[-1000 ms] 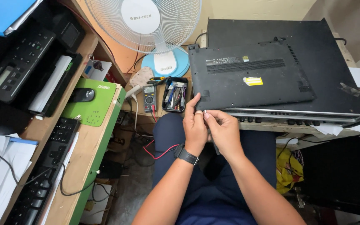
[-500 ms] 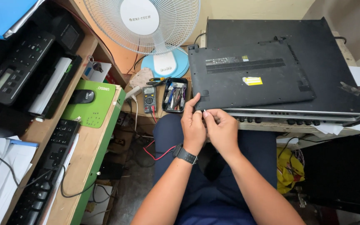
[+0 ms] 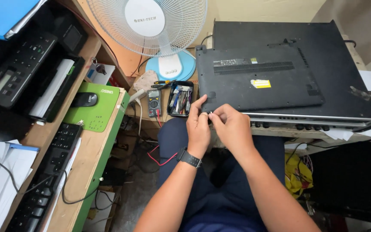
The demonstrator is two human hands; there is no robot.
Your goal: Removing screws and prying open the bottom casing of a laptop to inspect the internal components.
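Observation:
A black laptop (image 3: 258, 79) lies upside down on a bigger black equipment case (image 3: 348, 68) in front of me. My left hand (image 3: 197, 129), with a black watch on its wrist, rests at the laptop's near left corner, its forefinger on the edge. My right hand (image 3: 233, 126) meets it there. The fingertips of both hands pinch a tiny part (image 3: 211, 114), too small to make out.
A black tray of small tools (image 3: 180, 99) and a yellow multimeter (image 3: 153, 102) sit left of the laptop. A white and blue fan (image 3: 151, 25) stands behind. On the left desk are a green mouse pad with a mouse (image 3: 84, 99), a keyboard (image 3: 50, 167) and a printer (image 3: 18, 68).
Both hands stay at the laptop's near left corner. Only the fingers have shifted a little, with the right fingertips drawn closer to the left ones.

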